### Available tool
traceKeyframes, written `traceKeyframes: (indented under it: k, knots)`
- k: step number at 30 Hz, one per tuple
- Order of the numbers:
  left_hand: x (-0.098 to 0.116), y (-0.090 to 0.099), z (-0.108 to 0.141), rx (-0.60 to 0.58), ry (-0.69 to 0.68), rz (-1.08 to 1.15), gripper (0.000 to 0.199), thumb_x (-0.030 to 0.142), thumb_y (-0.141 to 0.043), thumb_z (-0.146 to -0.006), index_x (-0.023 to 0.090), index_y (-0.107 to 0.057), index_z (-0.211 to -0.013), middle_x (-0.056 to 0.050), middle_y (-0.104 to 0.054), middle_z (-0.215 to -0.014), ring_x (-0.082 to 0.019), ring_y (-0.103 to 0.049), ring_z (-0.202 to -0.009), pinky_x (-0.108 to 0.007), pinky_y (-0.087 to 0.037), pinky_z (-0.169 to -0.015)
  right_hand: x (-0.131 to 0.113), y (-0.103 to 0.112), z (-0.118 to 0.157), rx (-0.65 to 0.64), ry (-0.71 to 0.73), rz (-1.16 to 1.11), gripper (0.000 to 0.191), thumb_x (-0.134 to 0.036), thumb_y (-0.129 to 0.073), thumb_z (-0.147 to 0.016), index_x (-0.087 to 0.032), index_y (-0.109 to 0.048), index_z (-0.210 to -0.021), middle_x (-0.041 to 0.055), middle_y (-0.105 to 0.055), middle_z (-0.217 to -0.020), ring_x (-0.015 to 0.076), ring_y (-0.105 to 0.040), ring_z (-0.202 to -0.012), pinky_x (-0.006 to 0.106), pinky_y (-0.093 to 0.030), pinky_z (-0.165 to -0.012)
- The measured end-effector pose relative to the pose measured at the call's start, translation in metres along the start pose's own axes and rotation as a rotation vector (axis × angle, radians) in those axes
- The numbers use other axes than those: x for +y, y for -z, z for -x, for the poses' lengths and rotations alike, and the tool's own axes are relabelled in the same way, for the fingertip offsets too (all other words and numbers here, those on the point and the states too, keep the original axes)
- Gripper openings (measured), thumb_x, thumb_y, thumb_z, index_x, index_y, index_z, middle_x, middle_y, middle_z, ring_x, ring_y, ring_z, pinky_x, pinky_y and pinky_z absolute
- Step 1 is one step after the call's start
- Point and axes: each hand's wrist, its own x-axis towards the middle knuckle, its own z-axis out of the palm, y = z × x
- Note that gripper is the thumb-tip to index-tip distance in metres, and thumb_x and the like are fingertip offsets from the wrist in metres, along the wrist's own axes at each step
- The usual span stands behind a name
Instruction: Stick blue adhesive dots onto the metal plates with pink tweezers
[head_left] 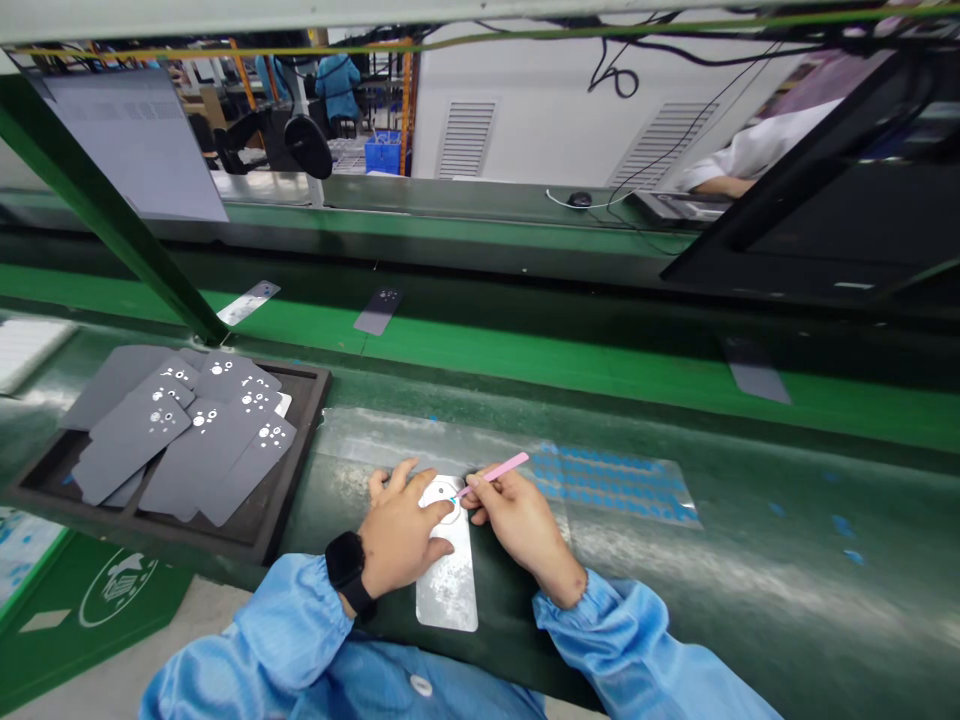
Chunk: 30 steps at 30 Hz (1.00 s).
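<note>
And there's the left hand [397, 535], fingers spread, pressing on a silver rectangular plate [448, 585] near the front edge of the green table [750, 560]! The right hand [517, 520] pinches a slim pink stick [495, 475] right over the plate's circular mark.

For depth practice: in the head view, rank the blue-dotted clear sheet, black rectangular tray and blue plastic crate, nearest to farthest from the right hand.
1. Blue-dotted clear sheet, just right of the right hand.
2. Black rectangular tray, to the left.
3. Blue plastic crate, far ahead.
</note>
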Motion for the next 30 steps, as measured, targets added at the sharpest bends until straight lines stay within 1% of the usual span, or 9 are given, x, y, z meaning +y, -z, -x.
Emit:
traceKeyframes:
  k: [5,7,9,11,12,15,19,22,30]
  knots:
    - [0.000,-0.001,-0.001,-0.004,0.000,-0.008,0.038,0.047,-0.072,-0.075,0.029,-0.063,-0.108,-0.011,-0.049,-0.137,-0.037,-0.033,-0.130,-0.060,-0.029,-0.092,0.001,0.003,0.006,0.035,0.075,0.077,0.031,-0.051,-0.054,-0.076,-0.020,-0.058,-0.076,0.0043,-0.068,-0.062,0.0186,-0.063,-0.050,0.031,-0.052,-0.052]
    - [0.000,-0.002,-0.001,-0.005,-0.002,-0.004,0.040,0.047,-0.072,-0.075,0.029,-0.062,-0.109,-0.011,-0.049,-0.138,-0.037,-0.033,-0.130,-0.059,-0.029,-0.092,0.000,0.008,0.011,0.139,0.259,0.159,0.027,-0.046,-0.051,-0.081,-0.021,-0.057,-0.075,0.0067,-0.069,-0.068,0.0211,-0.066,-0.061,0.033,-0.054,-0.059]
    - [0.000,-0.003,-0.001,-0.004,0.002,0.005,0.041,0.048,-0.072,-0.074,0.029,-0.062,-0.109,-0.011,-0.049,-0.138,-0.037,-0.033,-0.130,-0.059,-0.029,-0.091,-0.003,0.012,0.017,0.223,0.541,0.271,0.022,-0.036,-0.046,-0.087,-0.021,-0.057,-0.074,0.0087,-0.068,-0.077,0.0221,-0.067,-0.075,0.034,-0.054,-0.069]
    - [-0.001,-0.004,-0.001,-0.005,0.018,0.020,0.043,0.047,-0.073,-0.074,0.028,-0.060,-0.110,-0.011,-0.049,-0.137,-0.036,-0.033,-0.130,-0.058,-0.030,-0.092,-0.004,0.015,0.022,0.175,0.771,0.425,0.021,-0.023,-0.040,-0.089,-0.021,-0.058,-0.078,0.0092,-0.067,-0.084,0.0207,-0.066,-0.083,0.032,-0.053,-0.074]
    - [-0.001,-0.004,-0.001,-0.005,0.028,0.028,0.044,0.046,-0.073,-0.074,0.028,-0.059,-0.112,-0.011,-0.050,-0.137,-0.036,-0.034,-0.130,-0.058,-0.030,-0.092,-0.004,0.015,0.024,0.107,0.829,0.524,0.023,-0.018,-0.038,-0.088,-0.020,-0.060,-0.082,0.0090,-0.066,-0.086,0.0195,-0.066,-0.081,0.031,-0.054,-0.072]
    - [-0.001,-0.005,-0.002,-0.002,0.045,0.058,0.049,0.045,-0.074,-0.073,0.026,-0.056,-0.114,-0.011,-0.050,-0.137,-0.035,-0.034,-0.130,-0.057,-0.031,-0.092,0.000,0.011,0.028,-0.079,0.838,0.850,0.028,-0.010,-0.039,-0.084,-0.019,-0.064,-0.092,0.0081,-0.065,-0.088,0.0178,-0.066,-0.071,0.028,-0.054,-0.063]
    - [-0.001,-0.007,-0.002,0.007,0.049,0.093,0.051,0.046,-0.076,-0.071,0.025,-0.055,-0.113,-0.011,-0.051,-0.136,-0.035,-0.034,-0.130,-0.058,-0.030,-0.095,0.009,0.006,0.029,-0.132,0.785,1.086,0.028,-0.011,-0.049,-0.083,-0.019,-0.066,-0.103,0.0075,-0.066,-0.091,0.0179,-0.067,-0.064,0.027,-0.054,-0.057]
    - [-0.001,-0.008,-0.001,0.014,0.059,0.104,0.052,0.046,-0.076,-0.071,0.024,-0.055,-0.113,-0.011,-0.050,-0.137,-0.035,-0.034,-0.130,-0.059,-0.029,-0.096,0.014,0.006,0.029,-0.109,0.800,1.124,0.028,-0.014,-0.051,-0.085,-0.020,-0.065,-0.108,0.0072,-0.066,-0.093,0.0169,-0.067,-0.065,0.025,-0.054,-0.056]
    - [-0.001,-0.009,-0.003,0.037,0.054,0.117,0.052,0.056,-0.066,-0.076,0.025,-0.054,-0.116,-0.008,-0.051,-0.135,-0.032,-0.035,-0.129,-0.056,-0.033,-0.097,0.031,0.009,0.018,-0.002,0.935,0.985,0.026,-0.025,-0.041,-0.093,-0.024,-0.066,-0.099,0.0066,-0.068,-0.093,0.0159,-0.068,-0.061,0.024,-0.052,-0.048]
